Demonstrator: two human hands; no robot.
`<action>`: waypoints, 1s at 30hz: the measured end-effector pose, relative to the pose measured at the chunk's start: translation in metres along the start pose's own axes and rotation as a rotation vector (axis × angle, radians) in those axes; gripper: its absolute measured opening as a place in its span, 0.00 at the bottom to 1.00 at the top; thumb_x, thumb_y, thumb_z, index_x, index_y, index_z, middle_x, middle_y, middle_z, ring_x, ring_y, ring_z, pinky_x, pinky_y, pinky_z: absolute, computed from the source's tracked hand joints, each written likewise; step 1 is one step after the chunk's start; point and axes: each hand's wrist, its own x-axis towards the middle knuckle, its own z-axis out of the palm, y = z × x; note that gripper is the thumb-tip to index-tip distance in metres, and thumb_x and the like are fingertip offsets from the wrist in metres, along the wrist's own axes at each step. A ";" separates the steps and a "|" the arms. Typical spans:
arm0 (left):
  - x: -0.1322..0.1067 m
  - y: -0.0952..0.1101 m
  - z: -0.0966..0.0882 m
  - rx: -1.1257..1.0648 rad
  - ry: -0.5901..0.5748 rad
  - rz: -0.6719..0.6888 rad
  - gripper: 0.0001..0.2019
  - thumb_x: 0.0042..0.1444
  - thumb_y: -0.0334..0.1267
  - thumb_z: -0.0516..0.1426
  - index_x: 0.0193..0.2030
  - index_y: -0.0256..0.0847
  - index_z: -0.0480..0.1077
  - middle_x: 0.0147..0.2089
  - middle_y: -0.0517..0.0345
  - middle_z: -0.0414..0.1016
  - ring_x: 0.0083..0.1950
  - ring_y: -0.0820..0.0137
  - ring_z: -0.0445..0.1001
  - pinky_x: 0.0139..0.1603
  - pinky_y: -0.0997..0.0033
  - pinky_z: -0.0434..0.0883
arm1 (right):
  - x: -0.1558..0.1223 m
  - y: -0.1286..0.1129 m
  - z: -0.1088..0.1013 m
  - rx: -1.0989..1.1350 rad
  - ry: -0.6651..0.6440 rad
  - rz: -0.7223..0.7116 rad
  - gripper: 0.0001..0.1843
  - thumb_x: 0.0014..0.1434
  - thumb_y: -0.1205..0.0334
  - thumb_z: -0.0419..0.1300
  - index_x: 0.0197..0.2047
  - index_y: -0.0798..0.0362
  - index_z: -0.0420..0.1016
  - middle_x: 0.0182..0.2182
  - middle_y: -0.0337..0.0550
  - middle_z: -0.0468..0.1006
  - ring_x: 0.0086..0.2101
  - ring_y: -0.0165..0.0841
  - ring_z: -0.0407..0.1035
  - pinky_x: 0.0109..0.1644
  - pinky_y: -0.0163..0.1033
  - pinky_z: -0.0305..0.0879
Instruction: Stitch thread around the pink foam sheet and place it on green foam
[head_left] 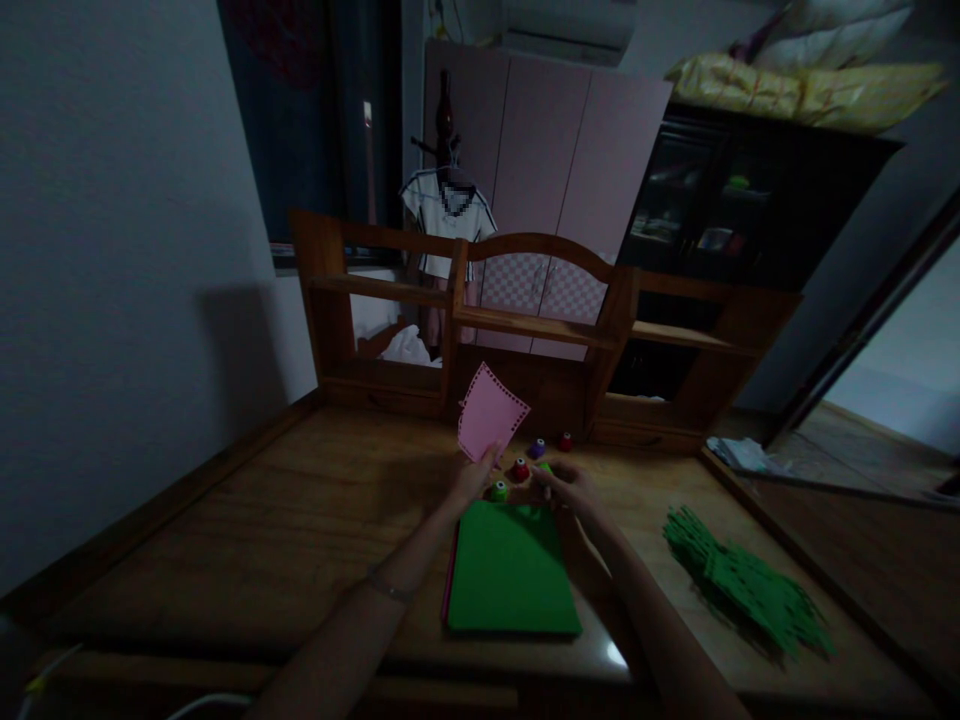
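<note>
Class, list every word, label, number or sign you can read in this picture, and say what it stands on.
None can be read. The pink sheet in the left hand and the green pad show no print; the shirt is partly blurred, and the cabinet shelves are too dim.

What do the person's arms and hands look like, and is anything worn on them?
The left forearm and right forearm are bare, no sleeves in view. The left hand and right hand wear no gloves. A thin bracelet circles the left wrist.
</note>
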 end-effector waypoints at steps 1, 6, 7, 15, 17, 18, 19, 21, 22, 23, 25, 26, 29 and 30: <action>-0.001 0.001 0.000 0.003 0.005 -0.005 0.31 0.47 0.67 0.48 0.26 0.36 0.72 0.25 0.55 0.72 0.29 0.69 0.70 0.30 0.73 0.64 | 0.000 0.000 0.000 -0.001 -0.001 -0.002 0.24 0.44 0.40 0.64 0.31 0.54 0.75 0.19 0.39 0.73 0.18 0.30 0.65 0.20 0.33 0.58; -0.002 0.002 0.000 0.051 -0.001 -0.010 0.30 0.49 0.65 0.48 0.26 0.38 0.72 0.25 0.55 0.72 0.30 0.68 0.70 0.30 0.72 0.63 | -0.002 0.000 0.000 -0.004 -0.005 -0.038 0.22 0.47 0.42 0.63 0.33 0.54 0.74 0.21 0.39 0.73 0.20 0.30 0.65 0.21 0.33 0.59; -0.002 0.002 -0.001 0.056 -0.002 -0.006 0.30 0.49 0.65 0.47 0.26 0.38 0.72 0.25 0.54 0.72 0.30 0.67 0.70 0.30 0.72 0.63 | -0.002 0.000 0.000 -0.004 -0.011 -0.046 0.21 0.47 0.43 0.63 0.32 0.54 0.74 0.21 0.39 0.73 0.20 0.30 0.65 0.22 0.33 0.59; -0.002 0.001 0.000 0.057 -0.015 0.023 0.31 0.50 0.66 0.46 0.26 0.38 0.72 0.28 0.53 0.73 0.32 0.66 0.72 0.32 0.72 0.64 | -0.002 0.001 0.002 -0.065 -0.011 -0.056 0.22 0.48 0.42 0.63 0.31 0.54 0.73 0.21 0.40 0.74 0.19 0.30 0.66 0.20 0.32 0.58; -0.001 -0.001 0.001 0.070 -0.015 0.026 0.31 0.50 0.66 0.46 0.28 0.38 0.73 0.29 0.53 0.74 0.33 0.66 0.72 0.33 0.72 0.65 | -0.004 -0.001 0.003 -0.109 -0.011 -0.045 0.23 0.50 0.41 0.60 0.31 0.54 0.73 0.21 0.41 0.75 0.18 0.31 0.66 0.19 0.32 0.58; 0.000 -0.002 0.001 0.081 -0.015 0.019 0.31 0.50 0.67 0.46 0.28 0.38 0.73 0.29 0.52 0.74 0.33 0.65 0.73 0.33 0.71 0.65 | -0.006 -0.003 0.004 -0.132 -0.002 -0.042 0.23 0.51 0.40 0.58 0.31 0.55 0.73 0.21 0.41 0.75 0.18 0.31 0.67 0.19 0.33 0.58; 0.002 -0.004 0.001 0.089 -0.019 0.015 0.31 0.49 0.67 0.46 0.29 0.38 0.73 0.29 0.52 0.75 0.33 0.64 0.73 0.33 0.71 0.65 | -0.008 -0.005 0.005 -0.152 0.018 -0.045 0.23 0.53 0.40 0.57 0.31 0.55 0.73 0.21 0.42 0.75 0.19 0.32 0.67 0.20 0.33 0.59; 0.006 -0.009 0.002 0.093 -0.018 0.028 0.31 0.49 0.67 0.47 0.29 0.38 0.74 0.29 0.51 0.75 0.34 0.64 0.74 0.34 0.71 0.66 | -0.011 -0.011 0.006 -0.182 0.069 -0.069 0.24 0.54 0.40 0.55 0.31 0.54 0.73 0.22 0.43 0.76 0.21 0.33 0.69 0.22 0.33 0.61; 0.008 -0.011 0.002 0.086 -0.012 0.055 0.31 0.49 0.66 0.48 0.29 0.38 0.74 0.30 0.51 0.76 0.35 0.64 0.74 0.34 0.71 0.66 | -0.013 -0.015 0.007 -0.197 0.091 -0.088 0.24 0.55 0.40 0.55 0.31 0.55 0.73 0.23 0.43 0.77 0.23 0.34 0.71 0.24 0.34 0.62; 0.010 -0.013 0.003 0.074 0.000 0.081 0.30 0.49 0.66 0.48 0.29 0.39 0.74 0.31 0.51 0.76 0.36 0.64 0.74 0.35 0.71 0.66 | -0.015 -0.018 0.007 -0.217 0.113 -0.110 0.24 0.55 0.40 0.54 0.31 0.55 0.73 0.24 0.44 0.77 0.24 0.35 0.71 0.25 0.34 0.63; 0.014 -0.017 0.005 0.052 0.017 0.115 0.29 0.49 0.65 0.49 0.28 0.39 0.74 0.33 0.51 0.77 0.37 0.64 0.75 0.37 0.72 0.67 | -0.017 -0.024 0.006 -0.280 0.157 -0.157 0.23 0.55 0.41 0.54 0.31 0.55 0.74 0.25 0.44 0.77 0.27 0.37 0.72 0.28 0.35 0.63; 0.015 -0.018 0.006 0.042 0.020 0.121 0.29 0.49 0.65 0.49 0.28 0.39 0.74 0.34 0.51 0.77 0.38 0.64 0.75 0.37 0.72 0.67 | -0.018 -0.026 0.006 -0.313 0.174 -0.178 0.23 0.55 0.41 0.54 0.31 0.55 0.74 0.25 0.44 0.77 0.28 0.37 0.72 0.29 0.35 0.63; 0.015 -0.019 0.007 0.015 0.009 0.112 0.28 0.50 0.64 0.50 0.28 0.38 0.74 0.32 0.51 0.77 0.37 0.64 0.75 0.36 0.72 0.67 | -0.020 -0.027 0.005 -0.373 0.188 -0.205 0.23 0.56 0.41 0.53 0.31 0.55 0.74 0.26 0.44 0.77 0.28 0.36 0.71 0.29 0.35 0.62; 0.015 -0.018 0.006 0.008 0.008 0.114 0.27 0.50 0.63 0.50 0.28 0.38 0.74 0.31 0.51 0.77 0.37 0.64 0.75 0.36 0.71 0.67 | -0.020 -0.026 0.006 -0.381 0.182 -0.207 0.23 0.56 0.42 0.53 0.31 0.55 0.74 0.26 0.44 0.77 0.28 0.36 0.71 0.29 0.35 0.62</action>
